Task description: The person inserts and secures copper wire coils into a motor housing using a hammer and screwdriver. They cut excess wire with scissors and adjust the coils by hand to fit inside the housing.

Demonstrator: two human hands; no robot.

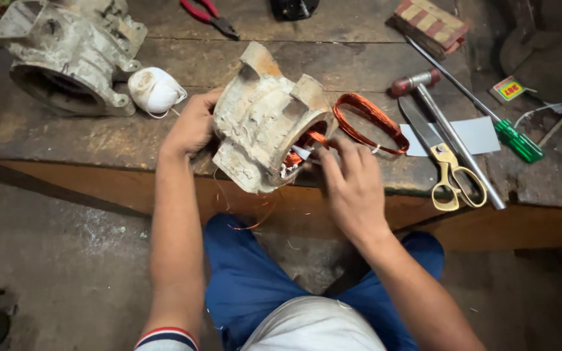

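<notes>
Left hand (193, 123) is wrapped around the far-left side of the motor housing (265, 117), fingers curled on the casting, holding it tilted w/ its open bore facing the near right. The housing sits at the near edge of the workbench (66, 140), partly overhanging the lap.

Right hand (352, 182) is at the bore mouth, fingertips pinched on or just at the copper winding (300, 146) and a white strip inside; exact pinch is hidden, can't tell how tight.

Risks, as I judge them:
- Housing looks heavy and rests at the bench edge; if the left-hand grip slackens it could roll off onto the legs.
- Thin loose wire strands (255, 218) dangle below; a snag could kink them or scrape enamel on the rough bore rim.
- Spare copper coil (369, 120) lies just right of the housing, touching range; an elbow shift could push it toward the scissors (447, 169) and hammer (437, 114).
</notes>
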